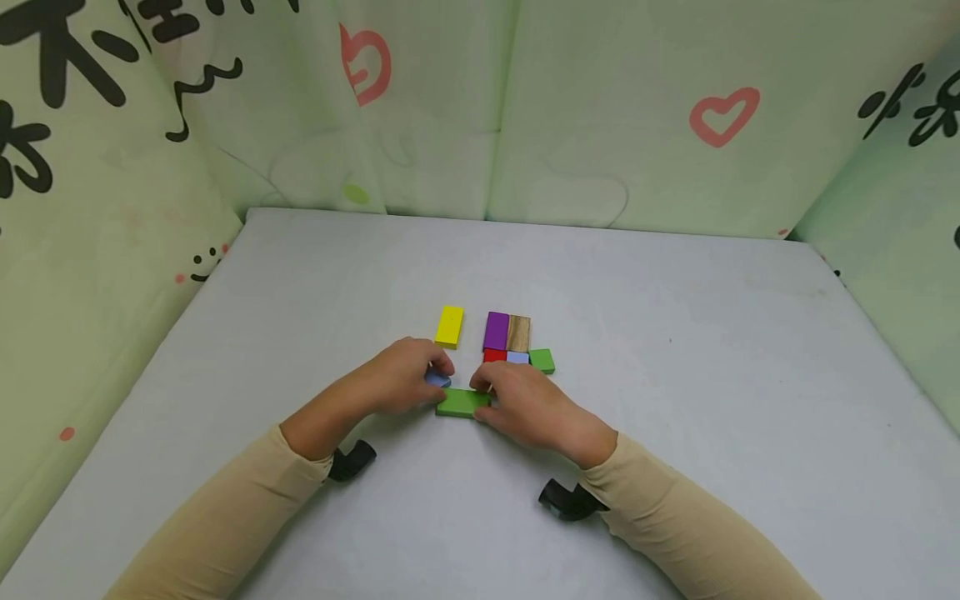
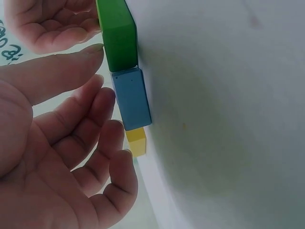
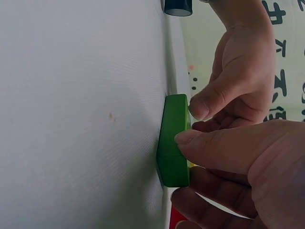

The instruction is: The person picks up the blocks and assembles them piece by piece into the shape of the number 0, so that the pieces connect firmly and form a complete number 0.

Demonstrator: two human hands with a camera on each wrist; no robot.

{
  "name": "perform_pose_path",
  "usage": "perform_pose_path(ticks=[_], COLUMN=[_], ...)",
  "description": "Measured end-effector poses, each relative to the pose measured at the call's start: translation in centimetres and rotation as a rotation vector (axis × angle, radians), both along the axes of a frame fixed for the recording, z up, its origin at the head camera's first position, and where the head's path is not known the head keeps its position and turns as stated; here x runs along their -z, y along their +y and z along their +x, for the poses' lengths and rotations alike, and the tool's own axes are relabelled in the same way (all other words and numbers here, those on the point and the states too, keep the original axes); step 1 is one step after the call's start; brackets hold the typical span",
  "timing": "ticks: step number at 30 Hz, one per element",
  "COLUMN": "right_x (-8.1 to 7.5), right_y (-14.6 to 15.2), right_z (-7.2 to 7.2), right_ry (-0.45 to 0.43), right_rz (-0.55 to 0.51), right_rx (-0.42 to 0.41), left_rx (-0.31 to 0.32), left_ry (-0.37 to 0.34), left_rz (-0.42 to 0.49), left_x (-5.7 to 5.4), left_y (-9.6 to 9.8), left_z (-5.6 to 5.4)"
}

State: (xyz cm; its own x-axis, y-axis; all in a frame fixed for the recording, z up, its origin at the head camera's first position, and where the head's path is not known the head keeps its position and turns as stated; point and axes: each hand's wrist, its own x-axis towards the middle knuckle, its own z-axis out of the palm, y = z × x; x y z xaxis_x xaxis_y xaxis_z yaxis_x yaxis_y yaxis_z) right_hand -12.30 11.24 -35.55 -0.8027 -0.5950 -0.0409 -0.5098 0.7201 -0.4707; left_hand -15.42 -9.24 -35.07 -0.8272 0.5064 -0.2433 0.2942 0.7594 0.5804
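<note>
My right hand (image 1: 532, 404) pinches the right end of a long green block (image 1: 459, 403), its thumb on the near side in the right wrist view. The left hand (image 1: 405, 375) hovers close over a blue block (image 1: 437, 378), fingers loosely bent. Its thumb tip meets the green block's top left corner. In the left wrist view the blue block (image 2: 132, 98) stands end to end with the green block (image 2: 118, 40). Beyond the hands, a purple block (image 1: 496, 331) touches a wood-grain block (image 1: 519, 333); the right hand partly covers a red block (image 1: 494, 356) and a light blue block (image 1: 517, 357).
A yellow block (image 1: 449, 327) lies apart at the left, past the left hand. At the right end of the group sits a small green block (image 1: 542, 361). Printed pale green curtains (image 1: 585, 167) border the white table (image 1: 712, 375) at the back and sides.
</note>
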Motion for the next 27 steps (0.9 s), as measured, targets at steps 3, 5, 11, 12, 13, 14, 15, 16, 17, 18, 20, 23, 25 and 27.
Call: perform_pose_path(ticks=[3,5,11,12,13,14,15,16,17,18,20,23,25,27], right_x=[0.0,0.0,0.1,0.1,0.1,0.1,0.0,0.0,-0.1,-0.1,-0.2,-0.4,-0.4,-0.3], right_y=[0.0,-0.1,0.1,0.2,0.3,0.5,0.8,1.0,1.2,1.5,2.0,2.7,3.2,3.5], right_z=[0.0,0.0,-0.1,-0.1,-0.1,-0.2,-0.2,-0.3,-0.4,-0.6,-0.8,-1.1,-1.2,-1.4], right_ry=[-0.002,-0.003,-0.015,-0.016,-0.018,-0.016,-0.015,-0.014,-0.016,-0.013,-0.008,-0.002,0.006,0.017], right_rz=[0.005,0.008,0.016,0.016,0.013,0.010,0.007,0.002,-0.005,-0.009,-0.011,-0.004,0.003,0.008], right_rx=[0.002,0.005,0.026,0.034,0.042,0.050,0.059,0.065,0.073,0.081,0.101,0.132,0.151,0.157], left_rx=[0.000,0.000,0.007,0.010,0.014,0.016,0.019,0.020,0.022,0.023,0.021,0.020,0.018,0.015], left_ry=[0.003,0.005,0.010,0.013,0.015,0.017,0.020,0.021,0.020,0.018,0.012,0.005,0.002,0.000], left_rz=[-0.004,-0.007,-0.012,-0.012,-0.013,-0.014,-0.015,-0.015,-0.016,-0.018,-0.023,-0.029,-0.029,-0.029], left_x=[-0.1,-0.2,-0.1,-0.1,0.0,0.0,0.0,0.0,-0.1,0.0,-0.1,-0.1,-0.1,-0.1], left_y=[0.0,0.0,-0.1,-0.1,-0.1,-0.1,-0.1,-0.1,0.0,0.0,0.0,0.0,0.1,0.1], left_z=[0.0,0.0,0.0,-0.1,-0.1,-0.1,-0.1,-0.1,-0.1,-0.1,-0.1,-0.1,-0.1,-0.1])
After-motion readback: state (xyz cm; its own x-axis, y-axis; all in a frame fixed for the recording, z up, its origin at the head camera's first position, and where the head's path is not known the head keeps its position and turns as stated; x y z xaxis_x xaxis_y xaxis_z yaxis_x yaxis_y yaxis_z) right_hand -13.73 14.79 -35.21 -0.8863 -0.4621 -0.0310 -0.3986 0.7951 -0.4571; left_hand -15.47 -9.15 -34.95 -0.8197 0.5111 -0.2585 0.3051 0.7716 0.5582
